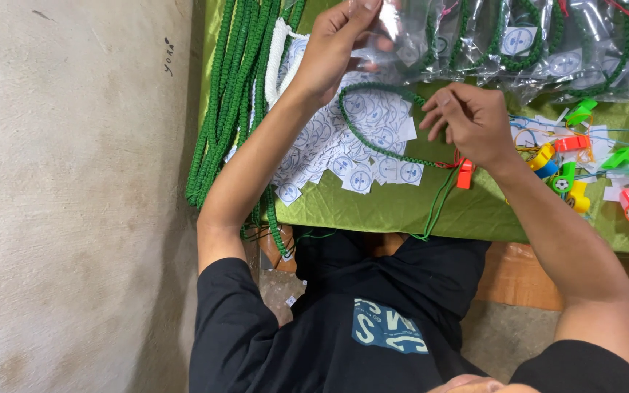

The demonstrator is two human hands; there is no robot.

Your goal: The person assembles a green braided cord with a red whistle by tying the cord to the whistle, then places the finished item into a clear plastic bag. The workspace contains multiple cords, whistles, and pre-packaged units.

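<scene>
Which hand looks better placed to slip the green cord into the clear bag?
Probably the right hand: it pinches the green cord just below the clear bag, which the left hand holds up.

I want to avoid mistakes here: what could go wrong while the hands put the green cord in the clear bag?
1. The orange whistle hangs at the table edge; it may snag or pull the green braided cord down.
2. The cord loop lies on loose paper labels and could sweep some off.
</scene>
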